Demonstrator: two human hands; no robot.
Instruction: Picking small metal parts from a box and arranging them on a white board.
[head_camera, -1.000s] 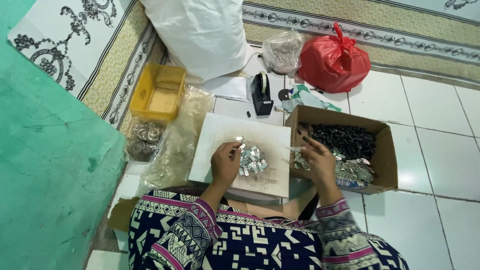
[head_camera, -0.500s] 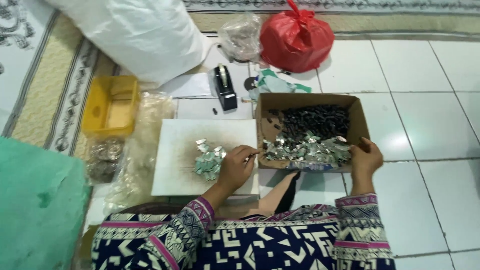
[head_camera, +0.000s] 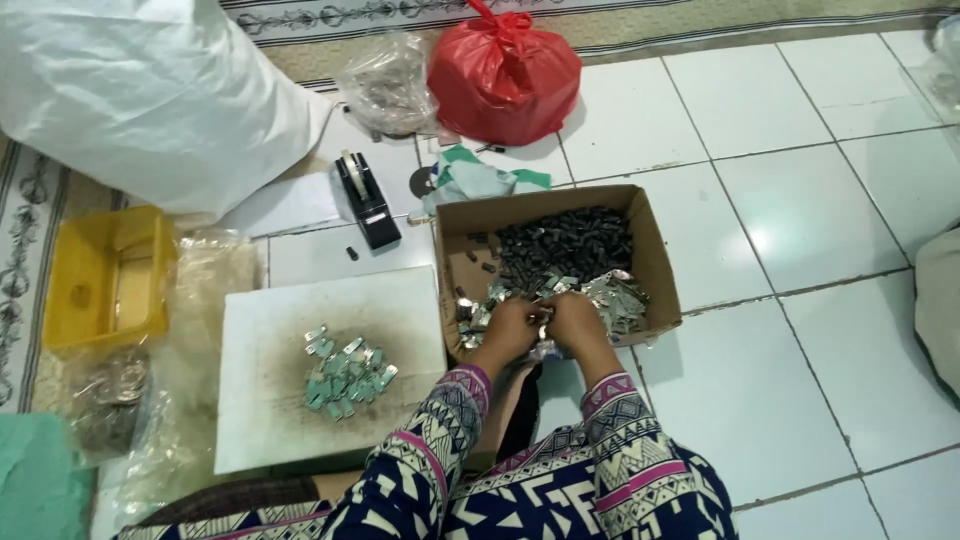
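Both hands – left hand (head_camera: 508, 328), right hand (head_camera: 572, 318) – curled among silvery metal clips (head_camera: 600, 297) in brown cardboard box (head_camera: 655, 265), grip unclear; small finished pile (head_camera: 345, 372) on white board (head_camera: 260, 420) – most remain.

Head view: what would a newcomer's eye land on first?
Probably the knotted red plastic bag at top centre on the tiles. Next, both hands, left hand and right hand, meeting over shiny metal pieces in the open brown cardboard box, and the metal-piece pile on the white board.
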